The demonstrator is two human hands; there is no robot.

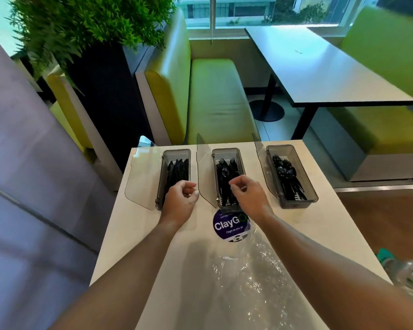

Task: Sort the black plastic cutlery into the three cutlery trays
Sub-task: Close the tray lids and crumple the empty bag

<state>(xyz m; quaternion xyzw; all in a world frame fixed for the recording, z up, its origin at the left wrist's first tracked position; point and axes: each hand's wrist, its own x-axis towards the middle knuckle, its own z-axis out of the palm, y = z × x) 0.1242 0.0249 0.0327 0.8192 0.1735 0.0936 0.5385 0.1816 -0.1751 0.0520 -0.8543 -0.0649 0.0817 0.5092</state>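
Three smoky clear trays stand in a row on the white table [320, 225], each with its lid swung open to its left. The left tray [164, 154] holds black knives [177, 167], the middle tray [225, 152] black forks [225, 170], the right tray [293, 151] black spoons [285, 170]. My left hand [180, 198] hovers over the near end of the left tray, fingers curled, nothing visible in it. My right hand [247, 194] is over the near end of the middle tray, fingers curled in a pinch, nothing seen between them.
A crumpled clear plastic bag [255, 270] lies on the table in front of me, partly over a round dark blue sticker [227, 225]. Green bench seats, a second table and a plant wall stand beyond. Crumpled plastic and something teal sit at the table's right edge [401, 267].
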